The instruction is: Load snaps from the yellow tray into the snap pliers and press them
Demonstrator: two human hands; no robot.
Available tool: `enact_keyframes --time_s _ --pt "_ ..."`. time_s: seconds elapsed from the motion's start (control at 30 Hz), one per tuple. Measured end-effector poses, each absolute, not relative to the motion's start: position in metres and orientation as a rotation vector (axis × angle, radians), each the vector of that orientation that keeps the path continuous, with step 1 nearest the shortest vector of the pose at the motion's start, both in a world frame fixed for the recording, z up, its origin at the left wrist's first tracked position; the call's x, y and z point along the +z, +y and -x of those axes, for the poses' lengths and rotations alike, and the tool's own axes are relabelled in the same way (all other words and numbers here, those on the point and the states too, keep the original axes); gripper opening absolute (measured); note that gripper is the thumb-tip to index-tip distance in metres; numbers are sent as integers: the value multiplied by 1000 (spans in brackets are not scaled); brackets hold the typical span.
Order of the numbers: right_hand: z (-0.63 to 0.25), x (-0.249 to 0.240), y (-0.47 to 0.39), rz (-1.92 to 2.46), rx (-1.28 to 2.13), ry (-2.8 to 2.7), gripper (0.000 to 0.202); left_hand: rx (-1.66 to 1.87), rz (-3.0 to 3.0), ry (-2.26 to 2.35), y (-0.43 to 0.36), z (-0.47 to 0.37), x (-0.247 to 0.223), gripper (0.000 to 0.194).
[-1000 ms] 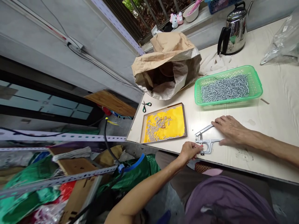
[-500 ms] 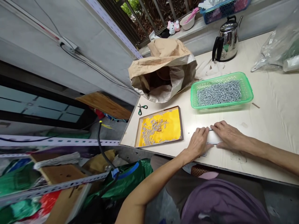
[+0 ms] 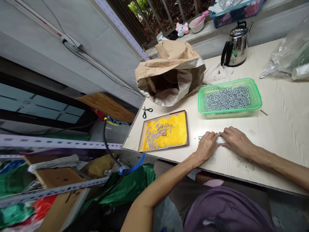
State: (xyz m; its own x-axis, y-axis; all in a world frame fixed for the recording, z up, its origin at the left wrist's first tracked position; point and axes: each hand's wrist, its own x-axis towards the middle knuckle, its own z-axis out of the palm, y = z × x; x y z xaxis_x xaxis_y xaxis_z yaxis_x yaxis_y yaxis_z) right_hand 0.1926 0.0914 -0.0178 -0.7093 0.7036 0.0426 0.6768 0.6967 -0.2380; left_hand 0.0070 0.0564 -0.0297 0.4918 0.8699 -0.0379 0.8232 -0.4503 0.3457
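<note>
Near the table's front edge, my left hand [image 3: 207, 145] and my right hand [image 3: 235, 139] are close together on a narrow, flat, pale strip [image 3: 221, 140]. Its kind I cannot make out. My fingers and thumbs close over it from both sides, and a marked end of it sticks out left of my left hand. Left of the hands lies a shallow tray [image 3: 187, 129] with a yellow bottom and many small metal pins scattered in it. Beyond the hands stands a green plastic basket [image 3: 256, 102] with a heap of similar metal pins [image 3: 227, 98].
Green-handled scissors [image 3: 146, 112] lie by the table's left edge. A large open paper sack [image 3: 169, 69] stands behind the tray. At the back are a steel kettle [image 3: 238, 45] and a clear plastic bag [image 3: 282, 61]. A metal shelf rail [image 3: 60, 141] runs along the left.
The piece between my hands looked wider, with dark lines at its far and near edges; now it is a narrow strip. My thumbs have moved closer to my fingertips.
</note>
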Motion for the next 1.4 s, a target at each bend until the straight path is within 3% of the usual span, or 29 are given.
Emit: enact_keyframes --time_s 0.07,0.13,0.27,0.43,0.63,0.93,1.07,1.2,1.3,1.4 --pt "-199 -18 102 1104 333 -2802 45 334 -2433 1473 44 -11 -37 31" --pt "-206 -20 114 1046 416 -2842 50 444 -2446 1478 27 -18 -46 35" --pt "-208 -22 131 1087 421 -2800 29 508 -2476 1385 -2 -37 -53 38" --pt "-183 -11 133 1277 239 -2737 28 528 -2471 1356 -8 -45 -47 40" --pt "-118 2 100 688 228 -2914 17 516 -2458 1247 -14 -36 -48 32" --pt "-75 -16 99 421 70 -2850 22 710 -2145 2032 10 96 -17 27" --pt "-104 25 124 656 -46 -2601 32 605 -1816 2488 50 155 -4 19" --pt "-146 68 149 1141 -184 -2433 43 335 -1735 2462 74 171 -7 17" --pt "-165 63 140 1175 -50 -2432 49 291 -1729 2416 80 170 -11 20" --pt "-171 29 109 1025 284 -2489 42 293 -1726 2381 82 168 -14 22"
